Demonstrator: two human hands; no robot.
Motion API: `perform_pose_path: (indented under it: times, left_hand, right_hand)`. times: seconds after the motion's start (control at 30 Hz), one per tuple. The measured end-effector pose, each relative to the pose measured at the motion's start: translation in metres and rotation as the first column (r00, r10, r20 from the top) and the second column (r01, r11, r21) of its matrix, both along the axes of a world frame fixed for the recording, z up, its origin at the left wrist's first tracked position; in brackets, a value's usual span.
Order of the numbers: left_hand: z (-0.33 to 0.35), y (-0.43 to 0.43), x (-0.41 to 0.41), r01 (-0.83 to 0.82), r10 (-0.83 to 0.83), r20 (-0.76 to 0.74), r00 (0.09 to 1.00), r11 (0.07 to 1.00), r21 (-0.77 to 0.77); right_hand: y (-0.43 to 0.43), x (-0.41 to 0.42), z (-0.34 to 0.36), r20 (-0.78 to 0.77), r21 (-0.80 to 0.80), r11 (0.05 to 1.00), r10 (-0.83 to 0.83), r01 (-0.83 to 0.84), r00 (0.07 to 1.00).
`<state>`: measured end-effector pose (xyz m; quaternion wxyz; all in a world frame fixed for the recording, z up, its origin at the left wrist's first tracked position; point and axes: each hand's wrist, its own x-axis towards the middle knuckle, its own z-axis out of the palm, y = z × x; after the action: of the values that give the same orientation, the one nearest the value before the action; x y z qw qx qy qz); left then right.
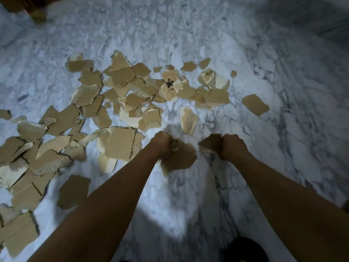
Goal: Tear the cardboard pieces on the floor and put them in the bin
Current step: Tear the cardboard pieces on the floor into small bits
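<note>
Both my arms reach out over a white marble floor (188,35). My left hand (160,143) grips a brown cardboard piece (181,157) that hangs below its fist. My right hand (233,146) grips a smaller torn cardboard piece (208,144) that sticks out to its left. A gap of bare floor shows between the two pieces. Many torn cardboard scraps (120,87) lie scattered on the floor ahead and to the left. One scrap (170,82) carries a black printed symbol. No bin is in view.
A single scrap (255,104) lies apart at the right. A wooden furniture corner (24,8) sits at the top left. A dark object (245,248) shows at the bottom edge. Bare marble spreads to the right and far side.
</note>
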<state>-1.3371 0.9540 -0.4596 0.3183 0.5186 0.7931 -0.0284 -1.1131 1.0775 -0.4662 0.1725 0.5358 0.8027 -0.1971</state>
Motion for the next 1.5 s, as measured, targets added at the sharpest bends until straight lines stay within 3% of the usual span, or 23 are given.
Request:
perform_pose_path:
  times: [0.13, 0.23, 0.37, 0.47, 0.63, 0.7, 0.77, 0.83, 0.9, 1.07, 1.2, 1.33, 1.5]
  left_hand:
    - [-0.024, -0.008, 0.01, -0.085, 0.085, -0.098, 0.992, 0.996, 0.002]
    - [-0.027, -0.005, 0.01, -0.074, 0.069, -0.134, 0.989, 0.997, -0.029]
    - [-0.018, -0.002, 0.01, -0.077, 0.075, -0.024, 0.997, 0.996, -0.055]
    - [-0.01, -0.008, 0.011, -0.159, 0.159, 0.18, 0.971, 0.987, -0.015]
    - [-0.009, -0.016, 0.01, 0.011, -0.011, 0.097, 0.995, 1.0, -0.001]
    - [-0.011, -0.016, 0.007, 0.022, -0.021, 0.11, 0.994, 1.0, -0.003]
    - [-0.013, -0.014, 0.006, 0.039, -0.037, 0.132, 0.991, 0.999, -0.008]
    - [-0.013, -0.01, 0.005, 0.07, -0.067, 0.133, 0.989, 0.997, -0.018]
    - [-0.013, -0.005, 0.003, 0.089, -0.085, 0.14, 0.987, 0.996, -0.021]
    - [-0.021, -0.012, -0.002, 0.071, -0.068, 0.212, 0.975, 0.997, -0.007]
    - [-0.021, -0.009, -0.001, 0.062, -0.053, 0.252, 0.966, 0.998, -0.026]
    - [-0.007, 0.004, -0.005, 0.085, -0.053, 0.249, 0.967, 0.989, -0.118]
    - [0.055, 0.082, 0.001, 0.026, -0.024, 0.177, 0.984, 1.0, -0.013]
  right_hand:
    - [0.015, 0.008, 0.0, 0.038, -0.15, 0.988, -0.029, 0.035, 0.999]
    - [0.032, 0.006, 0.008, -0.086, -0.238, 0.971, 0.002, -0.022, 0.996]
    - [0.039, -0.001, 0.022, -0.252, -0.208, 0.977, -0.009, -0.045, 0.968]
    - [0.04, -0.01, 0.036, -0.339, -0.22, 0.974, -0.022, -0.056, 0.941]
    - [0.053, -0.059, 0.041, -0.466, -0.271, 0.963, -0.122, -0.01, 0.876]
    - [0.066, -0.084, 0.028, -0.461, -0.346, 0.937, -0.207, 0.04, 0.863]
    - [0.062, -0.107, 0.015, -0.365, -0.381, 0.922, -0.213, 0.064, 0.906]
    - [0.048, -0.121, 0.0, -0.17, -0.272, 0.959, -0.129, 0.079, 0.977]
    - [0.035, -0.127, -0.012, -0.098, -0.165, 0.979, -0.136, 0.119, 0.986]
    - [0.011, -0.127, -0.034, -0.451, -0.149, 0.985, -0.148, 0.09, 0.88]
    - [0.008, -0.112, -0.028, -0.553, -0.164, 0.986, -0.12, 0.034, 0.825]
    - [0.041, -0.068, -0.013, -0.451, -0.172, 0.984, -0.039, -0.044, 0.891]
    - [0.13, 0.006, 0.046, -0.346, -0.138, 0.982, -0.17, 0.129, 0.923]
